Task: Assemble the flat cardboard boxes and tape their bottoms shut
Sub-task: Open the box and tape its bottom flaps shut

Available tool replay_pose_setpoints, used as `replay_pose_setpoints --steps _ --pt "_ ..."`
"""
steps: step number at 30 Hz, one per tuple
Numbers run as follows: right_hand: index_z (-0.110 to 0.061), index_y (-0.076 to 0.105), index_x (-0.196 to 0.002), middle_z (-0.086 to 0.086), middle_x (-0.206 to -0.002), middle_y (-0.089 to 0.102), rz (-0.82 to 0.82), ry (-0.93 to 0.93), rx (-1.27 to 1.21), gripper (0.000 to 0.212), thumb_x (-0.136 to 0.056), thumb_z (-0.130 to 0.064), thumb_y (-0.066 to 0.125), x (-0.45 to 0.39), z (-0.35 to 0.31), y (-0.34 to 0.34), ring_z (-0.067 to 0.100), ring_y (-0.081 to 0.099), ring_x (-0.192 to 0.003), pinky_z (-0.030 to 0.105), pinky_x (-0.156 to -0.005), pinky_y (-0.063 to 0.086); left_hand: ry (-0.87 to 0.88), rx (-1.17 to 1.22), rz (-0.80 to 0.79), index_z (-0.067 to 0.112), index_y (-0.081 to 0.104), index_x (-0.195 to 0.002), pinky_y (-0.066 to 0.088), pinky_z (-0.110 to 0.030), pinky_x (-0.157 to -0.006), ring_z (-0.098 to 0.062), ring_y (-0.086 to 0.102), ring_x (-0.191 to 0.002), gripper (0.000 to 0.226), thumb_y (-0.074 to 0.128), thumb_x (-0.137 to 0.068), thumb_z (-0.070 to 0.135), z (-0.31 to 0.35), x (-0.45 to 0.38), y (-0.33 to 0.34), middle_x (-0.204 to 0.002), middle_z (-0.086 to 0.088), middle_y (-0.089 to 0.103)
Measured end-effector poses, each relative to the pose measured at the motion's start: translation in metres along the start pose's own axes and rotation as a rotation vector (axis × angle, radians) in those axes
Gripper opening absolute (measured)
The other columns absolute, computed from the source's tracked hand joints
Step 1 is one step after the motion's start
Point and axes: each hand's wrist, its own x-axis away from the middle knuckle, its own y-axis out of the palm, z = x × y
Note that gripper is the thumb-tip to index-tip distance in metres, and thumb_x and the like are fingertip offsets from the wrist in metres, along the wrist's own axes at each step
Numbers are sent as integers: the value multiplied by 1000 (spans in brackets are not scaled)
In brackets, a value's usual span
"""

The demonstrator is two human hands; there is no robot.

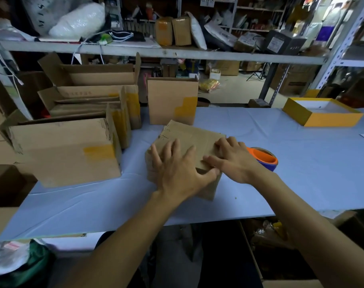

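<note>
Nearest, the left hand (178, 173) lies spread flat on the folded bottom flaps of the small cardboard box (189, 142), fingers (166, 150) straight and pressing, with the thumb hooked over the near corner. The right hand (232, 161) presses beside it, its fingers extended onto the same flaps, gripping nothing. The box sits bottom-up on the bench (281, 163), near its front edge.

No tape shows on the seam, so the flaps will likely spring up if either hand lifts. The tape roll (264, 157) lies just right of the box, partly hidden behind the right hand; reaching for it frees one flap.

Left of the box, taped boxes (66, 150) crowd close, and another taped box (172, 100) stands just behind it; a shove could knock them.
</note>
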Motion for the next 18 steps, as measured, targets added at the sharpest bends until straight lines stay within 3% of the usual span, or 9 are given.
replay_pose_setpoints --steps 3,5,8,10,12,15,18 --pt "-23 45 -104 2 -102 41 11 137 -1 60 -78 -76 44 -10 -4 -7 25 37 -95 35 -79 33 -33 -9 -13 23 45 -143 -17 -60 -110 -35 16 -147 117 29 -54 98 13 7 1 -157 -17 30" --pt "-22 42 -99 3 -103 40 34 186 -10 60 -78 -77 46 -23 -7 -7 26 36 -101 39 -82 38 -49 1 -6 19 48 -139 -12 -60 -112 -38 18 -146 112 38 -57 94 20 9 1 -155 -19 33" --pt "-23 42 -123 11 -136 36 -40 218 -135 66 -81 -73 51 -38 -6 -3 30 27 -132 47 -104 35 -33 15 14 13 51 -136 -5 -57 -115 -39 24 -143 101 47 -63 83 25 10 3 -151 -18 39" --pt "-31 29 -145 10 -153 27 -108 226 -183 81 -80 -74 53 -45 -2 -3 31 20 -142 49 -112 28 -5 45 14 13 50 -136 -3 -55 -116 -37 24 -143 97 48 -65 79 21 9 4 -152 -18 39" --pt "-37 23 -150 10 -151 34 -126 244 -215 89 -77 -76 56 -50 3 -5 32 32 -137 49 -109 33 42 129 -34 18 46 -140 -5 -51 -116 -30 18 -145 92 45 -65 72 12 4 1 -155 -15 33" --pt "-37 26 -149 11 -140 42 -120 267 -251 99 -67 -81 60 -51 7 -11 32 42 -127 42 -95 42 136 269 -230 28 37 -149 -14 -45 -115 -19 7 -148 91 44 -64 60 -9 -9 -12 -162 -10 19" --pt "-34 29 -148 10 -138 46 -169 278 -248 110 -56 -88 54 -44 4 -16 29 47 -119 36 -84 41 199 246 -417 37 31 -151 -17 -47 -117 -15 1 -150 88 49 -66 52 -29 -24 -26 -165 -5 9"
